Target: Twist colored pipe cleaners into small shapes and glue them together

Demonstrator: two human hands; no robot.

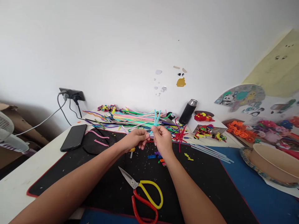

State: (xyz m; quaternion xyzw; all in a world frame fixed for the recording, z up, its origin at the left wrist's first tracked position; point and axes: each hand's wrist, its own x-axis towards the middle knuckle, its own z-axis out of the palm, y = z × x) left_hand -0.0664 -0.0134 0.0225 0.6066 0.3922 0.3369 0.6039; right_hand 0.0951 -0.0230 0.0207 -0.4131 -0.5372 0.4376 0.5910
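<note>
Light blue pipe cleaners [157,117] stand up in a narrow V from the fingertips of my right hand [163,140], which pinches them near the bottom. Close beside it, my left hand [138,138] has thumb and forefinger closed at the lower blue end; its other fingers are curled. Behind both hands lies a heap of pipe cleaners [133,117] in many colours. Below them on the black mat [98,180] are short blue pieces [151,156] and scissors [134,184] with one yellow and one red handle, blades slightly apart.
A black phone [73,137] lies at the left. Towards the back right stand a black flask [188,112] and a white box [218,126] with small colourful figures. Glue sticks [212,152] lie at the right, near a large round bowl [275,161]. Cables hang from a wall socket [72,94].
</note>
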